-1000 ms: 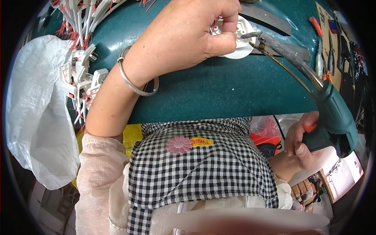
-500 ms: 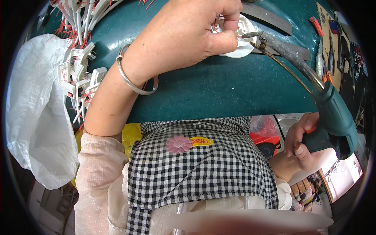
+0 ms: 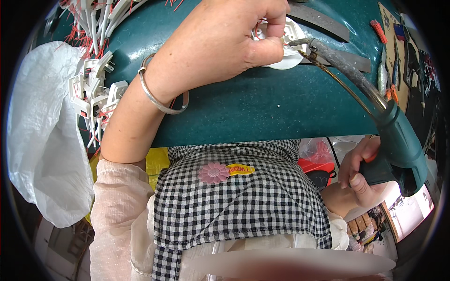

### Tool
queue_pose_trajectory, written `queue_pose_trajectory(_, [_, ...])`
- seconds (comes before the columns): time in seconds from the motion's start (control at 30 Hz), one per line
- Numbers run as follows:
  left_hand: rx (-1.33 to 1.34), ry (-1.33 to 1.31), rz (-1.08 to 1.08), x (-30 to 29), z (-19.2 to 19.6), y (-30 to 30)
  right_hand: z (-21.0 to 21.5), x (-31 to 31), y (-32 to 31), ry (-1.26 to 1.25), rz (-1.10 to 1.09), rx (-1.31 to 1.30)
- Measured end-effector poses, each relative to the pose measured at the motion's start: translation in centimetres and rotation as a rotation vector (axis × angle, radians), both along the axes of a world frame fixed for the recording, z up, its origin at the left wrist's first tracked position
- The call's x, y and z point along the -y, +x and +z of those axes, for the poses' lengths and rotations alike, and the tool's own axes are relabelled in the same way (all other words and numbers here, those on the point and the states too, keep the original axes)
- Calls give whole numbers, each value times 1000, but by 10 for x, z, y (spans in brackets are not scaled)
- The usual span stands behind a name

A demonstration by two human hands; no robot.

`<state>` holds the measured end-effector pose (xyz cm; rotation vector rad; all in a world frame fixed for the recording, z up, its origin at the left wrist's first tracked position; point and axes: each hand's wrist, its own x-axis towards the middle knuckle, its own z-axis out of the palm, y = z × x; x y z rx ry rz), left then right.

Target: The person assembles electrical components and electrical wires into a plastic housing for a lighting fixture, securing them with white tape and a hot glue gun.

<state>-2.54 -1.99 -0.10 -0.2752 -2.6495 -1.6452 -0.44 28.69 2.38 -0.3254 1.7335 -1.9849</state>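
My right hand grips the handle of a green soldering gun, fingers wrapped near its orange trigger. The gun's long metal barrel and thin feed tube reach up and left to a round white plastic part on the table. Its bent tip touches or sits just over that part, close to a red wire. My left hand is closed in a pinch above the part, apparently on the red wire; the fingertips partly cover it. A silver bangle circles my left wrist.
Grey metal bars lie beside the white part. At left are white plastic plug pieces with red wires, several white cables and a translucent bag. Hand tools and a red wire bundle lie at right on the green tabletop.
The soldering gun's body has dipped very slightly, its tip staying at the white part. My left hand holds almost the same place.
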Motion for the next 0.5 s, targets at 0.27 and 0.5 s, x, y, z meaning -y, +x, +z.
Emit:
queue_pose_trajectory(0.27, [-5,3,4,0,0,0,1,7,5,23,-177,-7])
queue_pose_trajectory(0.5, [5,10,1,0,0,1,3,0,1,-57,-112,73])
